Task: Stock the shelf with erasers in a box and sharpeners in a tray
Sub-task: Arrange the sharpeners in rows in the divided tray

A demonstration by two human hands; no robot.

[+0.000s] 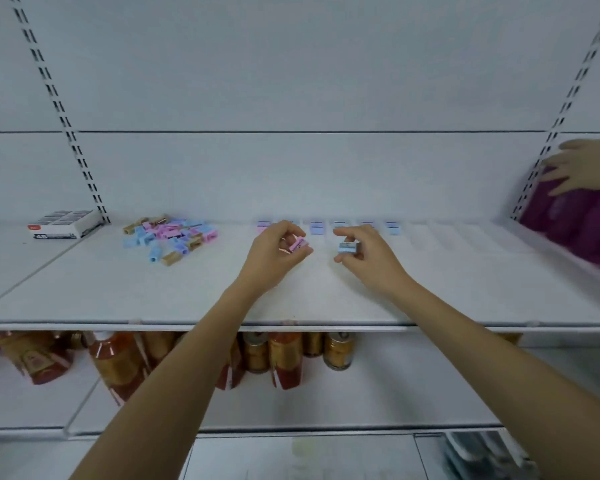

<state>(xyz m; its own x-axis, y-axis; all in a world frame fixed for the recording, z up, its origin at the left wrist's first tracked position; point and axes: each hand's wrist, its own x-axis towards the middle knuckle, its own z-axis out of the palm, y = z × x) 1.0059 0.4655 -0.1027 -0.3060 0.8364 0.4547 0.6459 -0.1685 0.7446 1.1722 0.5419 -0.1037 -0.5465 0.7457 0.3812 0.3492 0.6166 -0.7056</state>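
Two hands apart over the shelf point(187, 292) — left hand point(274, 251) pinches a pink sharpener point(299, 244), right hand point(368, 254) a blue sharpener point(347, 248).

A white metal shelf board point(187, 299) spans a pale grey back panel point(291, 81). Above it rise two slotted white uprights point(59, 109). Below it stand amber bottles point(118, 362) and golden cans point(338, 349).
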